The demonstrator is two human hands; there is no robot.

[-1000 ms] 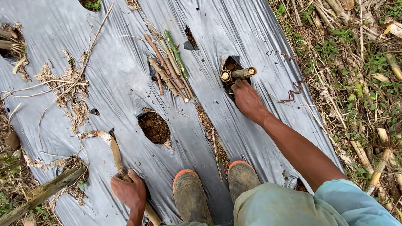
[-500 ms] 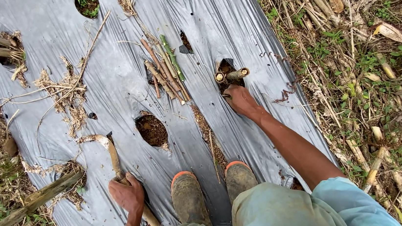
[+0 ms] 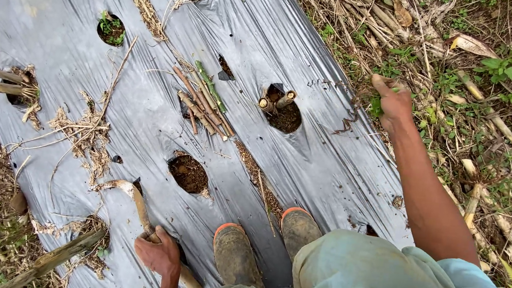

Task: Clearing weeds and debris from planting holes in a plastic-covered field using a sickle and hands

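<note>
While closed on a green weed tuft at the mulch edge, right hand reaches off the sheet. Left hand wrapped round curved tool handle, braced on plastic for balance. Cuttings upright in hole, well apart from both hands; spare bundle just beside.

One view only — a head-worn camera, looking steeply down from standing height. It faces forward over the plastic ground sheet — boots at the lower edge.

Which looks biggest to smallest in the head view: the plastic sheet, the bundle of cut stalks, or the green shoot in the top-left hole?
1. plastic sheet
2. bundle of cut stalks
3. green shoot
</note>
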